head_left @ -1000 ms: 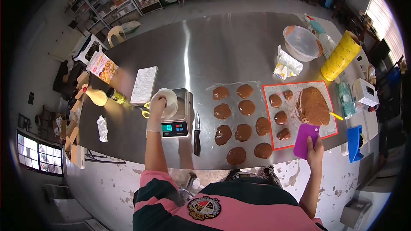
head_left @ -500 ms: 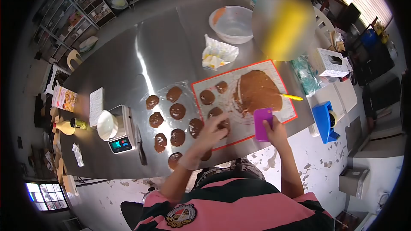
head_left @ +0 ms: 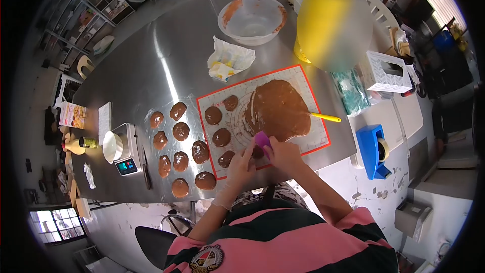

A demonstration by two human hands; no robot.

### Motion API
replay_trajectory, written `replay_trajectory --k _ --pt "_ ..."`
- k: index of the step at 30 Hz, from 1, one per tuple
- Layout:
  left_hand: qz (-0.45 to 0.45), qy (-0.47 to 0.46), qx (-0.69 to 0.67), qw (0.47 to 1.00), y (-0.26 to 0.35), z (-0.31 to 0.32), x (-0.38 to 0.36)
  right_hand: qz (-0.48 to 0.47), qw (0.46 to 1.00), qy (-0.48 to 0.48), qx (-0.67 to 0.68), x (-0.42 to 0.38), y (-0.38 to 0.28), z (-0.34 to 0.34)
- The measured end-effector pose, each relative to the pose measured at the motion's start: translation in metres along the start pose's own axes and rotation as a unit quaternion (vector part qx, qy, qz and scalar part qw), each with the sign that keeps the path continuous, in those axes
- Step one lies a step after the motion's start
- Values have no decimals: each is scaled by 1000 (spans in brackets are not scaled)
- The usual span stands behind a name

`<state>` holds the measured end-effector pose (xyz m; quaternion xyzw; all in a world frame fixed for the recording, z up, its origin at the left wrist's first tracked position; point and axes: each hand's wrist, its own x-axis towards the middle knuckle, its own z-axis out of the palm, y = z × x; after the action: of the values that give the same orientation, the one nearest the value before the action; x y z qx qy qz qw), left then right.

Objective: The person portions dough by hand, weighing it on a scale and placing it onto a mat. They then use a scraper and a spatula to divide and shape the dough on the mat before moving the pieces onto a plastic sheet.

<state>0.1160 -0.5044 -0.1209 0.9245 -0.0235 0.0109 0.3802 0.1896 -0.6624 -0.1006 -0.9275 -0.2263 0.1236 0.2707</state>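
Note:
My right hand grips a purple dough scraper, its fingers and thumb closed on the near part. Close on the left is my left hand, its fingers stretched out toward the scraper's left edge; whether they touch it is hard to see. A dark brown piece of dough shows between the two hands, partly hidden. Just beyond the scraper, a wide sheet of brown chocolate-like dough lies on a red-edged baking mat. Several rounded lumps lie on the mat's left side.
More lumps lie on clear plastic film left of the mat. A yellow-handled tool rests on the dough. Further left are a knife and a scale with a white bowl. A large bowl and crumpled wrapper sit beyond.
The scraper, upright and broad side showing before, is now tilted in my right hand. My left hand has come to the right, beside it. The whole view has shifted slightly.

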Motion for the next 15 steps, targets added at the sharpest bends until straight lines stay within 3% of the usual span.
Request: replay_trajectory --k 2,4,8,10,15 --pt "-26 25 35 999 4 2 -1 -25 1000 -15 6 3 6 9" --pt "27 121 109 986 7 2 -1 -28 999 -26 0 6 7 10" --pt "18 94 76 993 4 11 5 -55 998 -36 -12 12 5 10" --pt "-88 26 24 996 -2 26 6 -58 997 -45 -15 17 0 11" --pt "-122 56 27 991 -5 41 4 -58 997 -45 -38 31 -4 16"
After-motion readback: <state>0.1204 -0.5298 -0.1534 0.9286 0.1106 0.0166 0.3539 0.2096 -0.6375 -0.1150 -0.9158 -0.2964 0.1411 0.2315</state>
